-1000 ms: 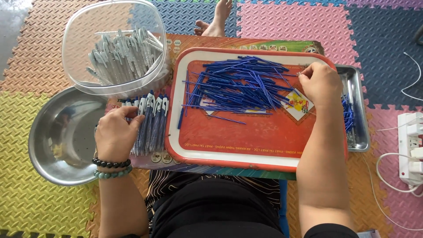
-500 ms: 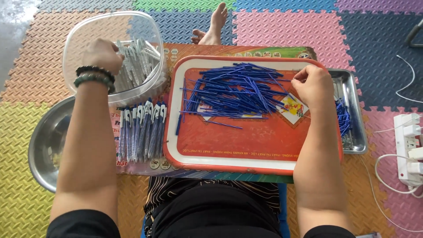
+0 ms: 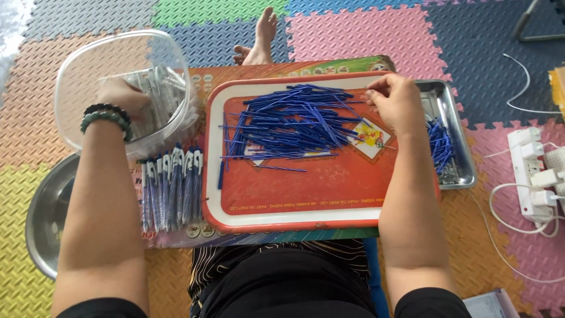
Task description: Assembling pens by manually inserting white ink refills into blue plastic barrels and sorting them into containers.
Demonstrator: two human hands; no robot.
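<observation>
While the right hand (image 3: 395, 105) stays pinching a blue refill (image 3: 353, 94) at the pile's edge, the left hand (image 3: 120, 97) has left the finished pens (image 3: 170, 185) and now sits in the tub (image 3: 82, 65), fingers curled among pen barrels (image 3: 160, 94); grasp unclear

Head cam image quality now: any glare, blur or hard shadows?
Head view: soft, even daylight with no hard shadows; glare at the top left corner of the floor mat and faint reflections on the clear plastic tub; slight motion blur on the left hand inside it; the blue refills and right hand are sharp.
</observation>
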